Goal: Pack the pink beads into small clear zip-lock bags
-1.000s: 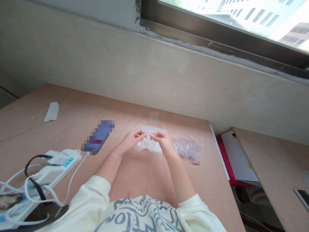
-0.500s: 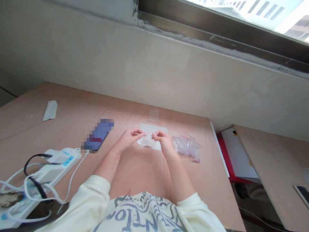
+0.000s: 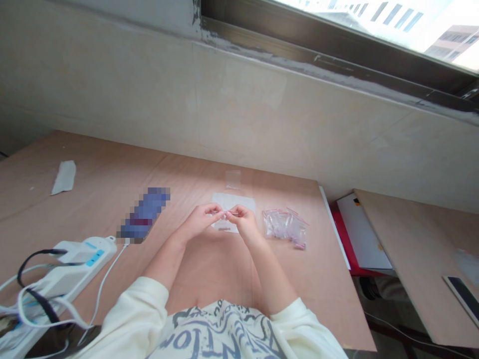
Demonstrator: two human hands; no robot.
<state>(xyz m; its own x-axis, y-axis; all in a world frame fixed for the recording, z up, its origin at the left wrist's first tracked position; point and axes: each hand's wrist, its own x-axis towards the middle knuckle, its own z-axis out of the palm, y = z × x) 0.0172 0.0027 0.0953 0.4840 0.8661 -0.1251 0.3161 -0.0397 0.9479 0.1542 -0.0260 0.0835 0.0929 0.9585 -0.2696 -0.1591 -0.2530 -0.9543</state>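
Over a white sheet of paper (image 3: 243, 202), my left hand (image 3: 202, 219) and my right hand (image 3: 244, 222) meet with their fingertips nearly touching. Both are closed in a pinch on a thin red string (image 3: 234, 214), which is mostly hidden by the fingers. Whether a bead or other small piece is between the fingertips, I cannot tell. Just below the fingers, a short row of small reddish beads (image 3: 224, 229) lies on the paper. To the right of my right hand is a pile of clear zip bags (image 3: 282, 223) with pinkish bits inside.
A small clear bag (image 3: 232, 179) lies beyond the paper. On the left are a blurred phone (image 3: 144, 214) on a white cable, a power strip (image 3: 84, 271) with tangled cords, and a scrap of white paper (image 3: 63, 177). A second table (image 3: 419, 239) stands at right across a gap.
My hands have come together, so the red string that was stretched between them now barely shows. The whole view has shifted slightly.
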